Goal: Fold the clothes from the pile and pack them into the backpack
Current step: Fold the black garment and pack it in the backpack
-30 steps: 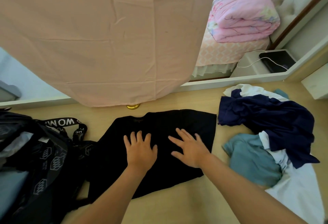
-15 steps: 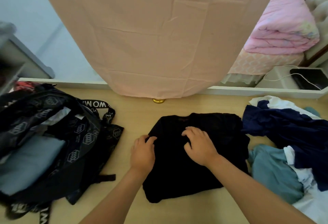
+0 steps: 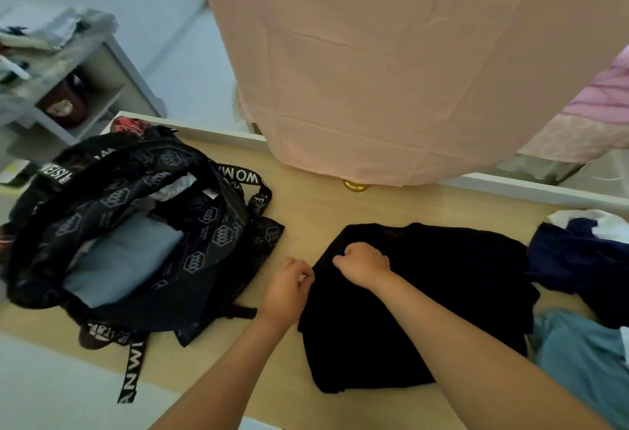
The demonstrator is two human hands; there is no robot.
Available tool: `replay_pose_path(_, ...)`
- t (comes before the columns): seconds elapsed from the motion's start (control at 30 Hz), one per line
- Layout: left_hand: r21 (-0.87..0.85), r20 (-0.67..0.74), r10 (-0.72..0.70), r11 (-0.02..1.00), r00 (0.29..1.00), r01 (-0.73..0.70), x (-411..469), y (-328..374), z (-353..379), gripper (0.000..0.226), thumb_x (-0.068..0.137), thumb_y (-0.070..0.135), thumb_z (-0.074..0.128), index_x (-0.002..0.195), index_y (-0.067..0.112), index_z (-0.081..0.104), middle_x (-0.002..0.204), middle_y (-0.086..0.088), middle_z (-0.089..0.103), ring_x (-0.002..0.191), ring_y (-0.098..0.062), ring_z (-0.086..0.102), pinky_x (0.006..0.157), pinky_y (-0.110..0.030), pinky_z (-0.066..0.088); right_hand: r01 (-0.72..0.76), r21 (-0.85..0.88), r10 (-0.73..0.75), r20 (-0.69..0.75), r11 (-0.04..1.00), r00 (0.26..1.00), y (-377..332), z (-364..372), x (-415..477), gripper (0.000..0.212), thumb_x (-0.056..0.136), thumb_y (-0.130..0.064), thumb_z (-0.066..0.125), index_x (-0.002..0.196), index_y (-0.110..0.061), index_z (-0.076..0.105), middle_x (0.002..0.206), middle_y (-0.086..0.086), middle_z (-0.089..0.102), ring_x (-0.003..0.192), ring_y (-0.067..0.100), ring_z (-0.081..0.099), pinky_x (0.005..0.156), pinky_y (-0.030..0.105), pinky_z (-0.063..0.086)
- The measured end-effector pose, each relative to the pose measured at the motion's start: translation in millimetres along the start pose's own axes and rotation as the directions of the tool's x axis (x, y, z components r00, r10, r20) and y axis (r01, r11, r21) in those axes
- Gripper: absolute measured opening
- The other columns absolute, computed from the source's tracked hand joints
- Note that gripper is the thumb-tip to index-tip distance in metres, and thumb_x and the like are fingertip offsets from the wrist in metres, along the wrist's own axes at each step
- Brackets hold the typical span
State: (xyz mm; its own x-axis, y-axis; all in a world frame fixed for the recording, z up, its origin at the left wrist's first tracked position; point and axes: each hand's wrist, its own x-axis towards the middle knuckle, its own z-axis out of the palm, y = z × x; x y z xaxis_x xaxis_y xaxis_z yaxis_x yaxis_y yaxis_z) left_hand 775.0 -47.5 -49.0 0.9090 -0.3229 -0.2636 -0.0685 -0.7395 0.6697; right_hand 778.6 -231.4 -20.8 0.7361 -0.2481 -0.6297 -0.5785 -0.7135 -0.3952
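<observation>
Where the head view looks down on the light wooden tabletop (image 3: 323, 205), a folded black fabric garment (image 3: 425, 300) is seen lying flat near the middle. The left hand (image 3: 289, 288) is curled at the garment's left edge, with the fabric pinched between thumb and fingers. The right hand (image 3: 366, 264) is bunched on the upper left part of the same garment, cloth gathered under its curled fingers. Near the garment's left side an open black backpack with white hexagon print (image 3: 136, 225) is laid, and a folded grey-blue garment (image 3: 119, 259) is seen inside it. A loose pile of navy, white and teal clothes (image 3: 578, 259) is heaped just beside the black garment's right edge.
</observation>
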Motion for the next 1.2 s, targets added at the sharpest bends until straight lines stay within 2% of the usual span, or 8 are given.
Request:
replay_pose_path(0.17,-0.207,-0.062,-0.096,0.975,0.993,0.082,-10.0,13.9,-18.0,0.037,0.088,0.053,0.063,0.111,0.029,0.047,0.111,0.013,0.045,0.080,-0.006,0.059,0.068,-0.019,0.046,-0.297,0.654,0.143,0.280,0.696,0.949,-37.2,-13.1,-3.7,0.032,0.101,-0.030,0.044,0.112,-0.002,0.056,0.091,0.012,0.066,0.055,0.023,0.064,0.044,0.025,0.041)
replay_pose_path(0.33,-0.189,-0.078,-0.246,0.955,0.966,0.228,-4.0,22.9,-25.8,0.049,0.089,0.029,0.068,0.129,0.019,0.042,0.113,0.004,0.057,0.091,-0.010,0.059,0.077,-0.027,0.052,-0.356,0.866,-0.215,0.445,0.352,0.869,-43.7,-19.1,-3.9,0.024,0.106,-0.018,0.039,0.126,-0.013,0.049,0.120,0.008,0.070,0.107,0.024,0.068,0.083,0.036,0.053)
replay_pose_path(0.43,-0.103,-0.184,-0.254,0.966,0.950,0.238,9.0,18.8,-41.1,0.030,0.094,0.007,0.051,0.123,0.016,0.051,0.090,0.002,0.065,0.082,-0.013,0.063,0.070,-0.028,0.050,-0.210,0.802,-0.124,0.332,0.559,0.935,-38.4,-20.7,0.5,0.031,0.104,-0.013,0.041,0.132,-0.018,0.053,0.116,0.000,0.072,0.107,0.018,0.068,0.087,0.036,0.053)
replay_pose_path(0.57,0.197,-0.098,0.059,0.980,0.993,-0.039,17.9,16.2,-45.0,0.031,0.093,0.008,0.050,0.119,0.023,0.056,0.109,0.005,0.056,0.090,-0.017,0.061,0.074,-0.038,0.053,-0.022,0.236,-0.003,0.107,0.972,0.994,-20.7,-15.9,3.8,0.030,0.094,-0.013,0.051,0.117,-0.018,0.070,0.115,0.001,0.069,0.104,0.020,0.065,0.092,0.033,0.053)
replay_pose_path(0.7,0.249,0.307,0.211,0.923,0.928,-0.292,18.6,12.5,-31.4,0.053,0.089,0.003,0.052,0.137,0.025,0.049,0.140,0.006,0.045,0.109,-0.021,0.059,0.085,-0.033,0.051,0.008,0.092,-0.034,0.279,0.996,0.960,-19.2,8.0,-4.7,0.024,0.087,-0.017,0.054,0.095,-0.012,0.076,0.098,0.008,0.074,0.094,0.027,0.069,0.086,0.038,0.056)
replay_pose_path(0.8,0.337,0.492,0.150,0.876,0.858,-0.346,22.6,8.9,-26.7,0.069,0.087,0.003,0.054,0.148,0.027,0.033,0.145,0.005,0.042,0.110,-0.025,0.059,0.084,-0.041,0.053,0.116,0.015,-0.114,0.340,0.993,0.933,-23.9,11.1,-12.0,0.024,0.092,-0.018,0.053,0.092,-0.024,0.076,0.121,0.003,0.067,0.117,0.027,0.058,0.104,0.040,0.045)
replay_pose_path(1.0,0.464,0.501,0.121,0.798,0.857,-0.384,28.1,19.1,-50.6,0.047,0.091,0.015,0.049,0.135,0.032,0.051,0.119,-0.003,0.051,0.100,-0.023,0.057,0.072,-0.034,0.048,0.252,-0.126,-0.211,0.274,0.959,0.938,7.3,5.2,-7.8,0.022,0.087,-0.028,0.053,0.103,-0.041,0.061,0.125,-0.004,0.051,0.127,0.023,0.044,0.109,0.043,0.037)
replay_pose_path(1.2,0.878,0.343,-0.096,0.385,0.934,-0.283,18.1,26.0,-85.2,0.036,0.093,0.006,0.053,0.129,0.014,0.056,0.149,-0.012,0.029,0.118,-0.028,0.047,0.069,-0.031,0.046,0.311,-0.141,-0.244,0.360,0.940,0.900,16.4,-4.0,-9.4,0.049,0.085,-0.052,0.053,0.133,-0.043,0.052,0.132,-0.005,0.044,0.132,0.022,0.033,0.111,0.044,0.026)
